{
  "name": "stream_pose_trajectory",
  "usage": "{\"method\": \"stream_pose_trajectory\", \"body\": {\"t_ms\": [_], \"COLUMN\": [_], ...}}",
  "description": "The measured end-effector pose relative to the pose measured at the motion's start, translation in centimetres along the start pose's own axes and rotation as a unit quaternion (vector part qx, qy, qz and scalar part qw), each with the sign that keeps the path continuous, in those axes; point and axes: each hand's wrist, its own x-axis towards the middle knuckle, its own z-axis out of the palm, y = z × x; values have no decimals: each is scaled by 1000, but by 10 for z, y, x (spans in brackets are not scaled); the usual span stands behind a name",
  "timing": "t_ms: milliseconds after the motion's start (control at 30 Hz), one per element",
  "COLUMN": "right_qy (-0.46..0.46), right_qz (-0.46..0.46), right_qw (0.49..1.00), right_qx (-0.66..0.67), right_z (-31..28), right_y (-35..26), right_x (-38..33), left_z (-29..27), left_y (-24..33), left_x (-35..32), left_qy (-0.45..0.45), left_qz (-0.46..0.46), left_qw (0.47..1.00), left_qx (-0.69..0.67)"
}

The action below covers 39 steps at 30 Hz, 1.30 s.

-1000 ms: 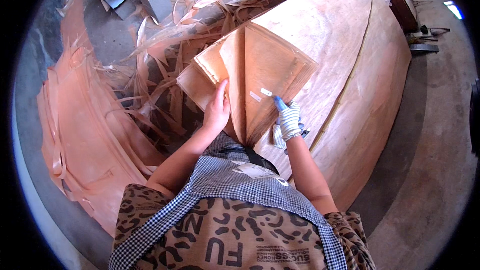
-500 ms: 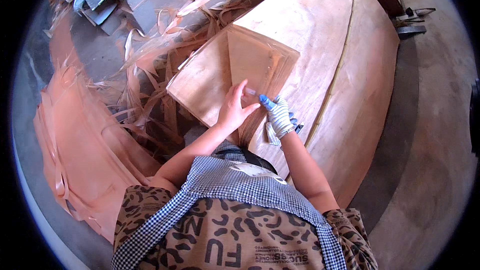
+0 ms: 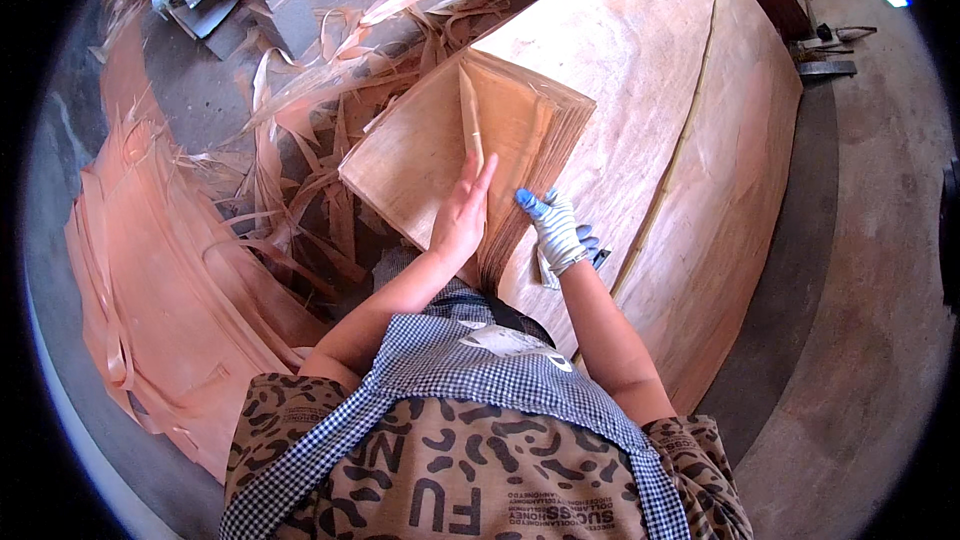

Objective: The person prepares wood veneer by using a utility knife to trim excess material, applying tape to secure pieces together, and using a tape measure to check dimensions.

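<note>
A small stack of thin wood veneer sheets lies spread like an opened book on a larger veneer pile. My bare left hand, fingers stretched out, rests against a sheet that stands on edge in the middle, mid-turn. Turned sheets lie to the left. My right hand wears a striped glove with blue fingertips. Its thumb is at the fanned right edges of the stack. The other fingers curl around a small dark object, mostly hidden, whose kind I cannot make out.
The large pale veneer pile has a dark lengthwise seam. Torn veneer strips and pinkish sheets cover the floor at left. Grey blocks stand at far left, and metal tools lie at far right.
My left hand has moved from a loosely spread pose near the right thumb to lie against a raised sheet, swung leftward. The right hand has hardly moved.
</note>
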Motion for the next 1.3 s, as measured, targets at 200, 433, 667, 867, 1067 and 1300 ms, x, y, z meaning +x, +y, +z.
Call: {"method": "stream_pose_trajectory", "body": {"t_ms": [200,433,667,867,1067,1300], "right_qy": [-16,11,40,83,77,74], "right_qz": [8,9,-2,22,-2,-8], "right_qw": [1000,999,999,994,995,995], "right_qx": [2,-33,-30,-65,-62,-65], "right_z": [8,13,12,9,6,7], "right_y": [-5,-8,-3,-1,4,3], "right_x": [-1,-1,2,3,5,3], "left_z": [2,4,11,-1,-22,-52], "left_y": [-2,-6,-21,-9,-23,-13], "left_x": [-2,-2,-4,-8,-18,-19], "left_qy": [28,30,69,74,82,143], "left_qz": [0,-61,1,-174,-293,-2], "left_qw": [1000,997,994,976,943,985], "left_qx": [14,-48,-81,-105,-133,100]}}
